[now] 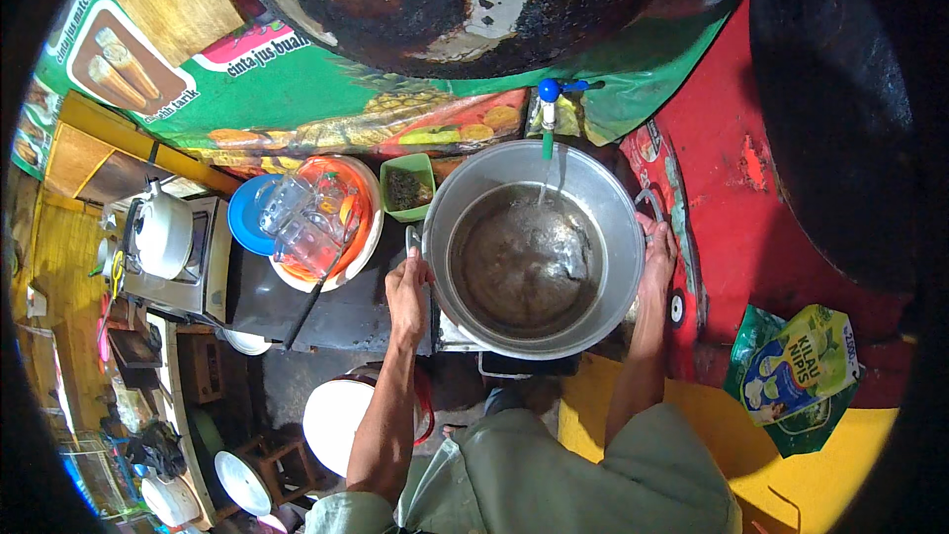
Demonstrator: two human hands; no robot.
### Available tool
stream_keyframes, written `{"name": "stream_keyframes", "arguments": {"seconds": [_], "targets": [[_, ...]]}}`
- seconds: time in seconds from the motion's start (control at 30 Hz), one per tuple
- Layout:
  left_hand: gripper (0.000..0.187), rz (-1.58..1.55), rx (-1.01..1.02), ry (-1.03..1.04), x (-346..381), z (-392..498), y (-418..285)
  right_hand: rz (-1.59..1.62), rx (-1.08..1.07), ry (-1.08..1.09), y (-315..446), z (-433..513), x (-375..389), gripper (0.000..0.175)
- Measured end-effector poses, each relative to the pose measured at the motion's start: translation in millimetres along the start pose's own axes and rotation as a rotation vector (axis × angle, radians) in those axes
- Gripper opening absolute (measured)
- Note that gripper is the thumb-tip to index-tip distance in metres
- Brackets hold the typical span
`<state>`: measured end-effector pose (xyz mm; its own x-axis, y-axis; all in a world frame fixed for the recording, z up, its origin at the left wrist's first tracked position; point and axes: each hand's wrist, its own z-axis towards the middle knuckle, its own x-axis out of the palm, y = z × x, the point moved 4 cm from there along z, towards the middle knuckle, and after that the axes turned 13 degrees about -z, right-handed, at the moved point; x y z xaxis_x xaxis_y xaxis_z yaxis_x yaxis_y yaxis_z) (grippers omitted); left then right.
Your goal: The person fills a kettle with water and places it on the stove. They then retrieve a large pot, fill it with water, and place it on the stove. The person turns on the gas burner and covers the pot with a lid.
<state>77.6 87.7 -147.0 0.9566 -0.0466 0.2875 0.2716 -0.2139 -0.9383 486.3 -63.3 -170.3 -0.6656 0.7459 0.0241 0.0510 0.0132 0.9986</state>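
A large metal pot (437, 289) stands in front of me, under a tap with a blue handle (549, 91) and a short green spout. A thin stream of water runs from the spout into the pot, and shallow water (511, 267) covers its bottom. My left hand (408, 285) grips the loop handle on the pot's left side. On the right side my right hand (655, 252) is closed around the other loop handle (650, 202). What lies beneath the pot is mostly hidden.
Left of the pot are a green square container (408, 163) and an orange basin (367, 178) of glass mugs. A white kettle (159, 230) sits on a stove further left. A large blackened pan (415, 7) hangs above the tap. Detergent pouches (797, 363) hang at right.
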Motion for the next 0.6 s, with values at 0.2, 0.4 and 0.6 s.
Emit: {"name": "stream_keyframes", "arguments": {"seconds": [0.2,0.4,0.6], "targets": [[0.057,-0.022,0.012,-0.011,-1,-2,-3,0.024,0.003,0.008,-7,2,-4,0.06],[0.059,0.08,0.008,-0.03,-7,-4,-5,0.06,0.004,0.006,-9,1,1,0.059],[0.061,0.158,-0.008,-0.04,-4,-5,-17,0.019,0.018,-0.001,3,-3,5,0.06]]}}
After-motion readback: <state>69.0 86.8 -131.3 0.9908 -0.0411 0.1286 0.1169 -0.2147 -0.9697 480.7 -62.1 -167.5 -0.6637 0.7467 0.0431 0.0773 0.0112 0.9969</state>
